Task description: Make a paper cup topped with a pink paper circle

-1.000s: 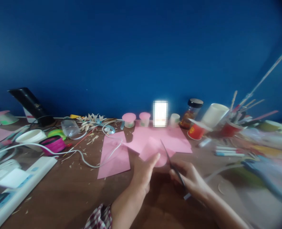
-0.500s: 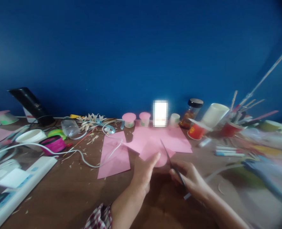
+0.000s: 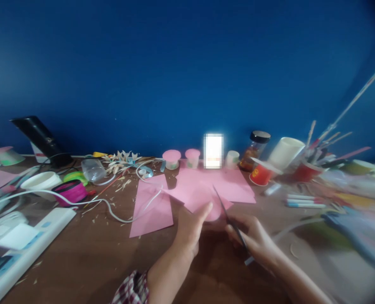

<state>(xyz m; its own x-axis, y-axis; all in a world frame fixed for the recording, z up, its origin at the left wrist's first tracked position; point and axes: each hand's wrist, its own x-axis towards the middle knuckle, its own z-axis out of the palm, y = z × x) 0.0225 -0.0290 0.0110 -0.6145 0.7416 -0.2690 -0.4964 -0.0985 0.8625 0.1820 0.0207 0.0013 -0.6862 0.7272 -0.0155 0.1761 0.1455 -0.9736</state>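
My left hand is closed on a piece of pink paper, its thumb lying on top and its other fingers mostly hidden. The near edge of this piece is rounded, with a pointed corner on the right. In my right hand is a pair of dark scissors, seen nearly edge-on. Their thin blade points up and left across the held paper. Whether the blades are apart I cannot tell. Behind both hands lie larger pink sheets, and another pink sheet is to the left.
Two small cups with pink tops stand by the blue wall, near a plain white cup and a dark-lidded jar. Markers lie to the right. A white cable and a power strip are on the left.
The held pink paper has shifted very slightly up and left. Both hands and the scissors stay almost where they were.
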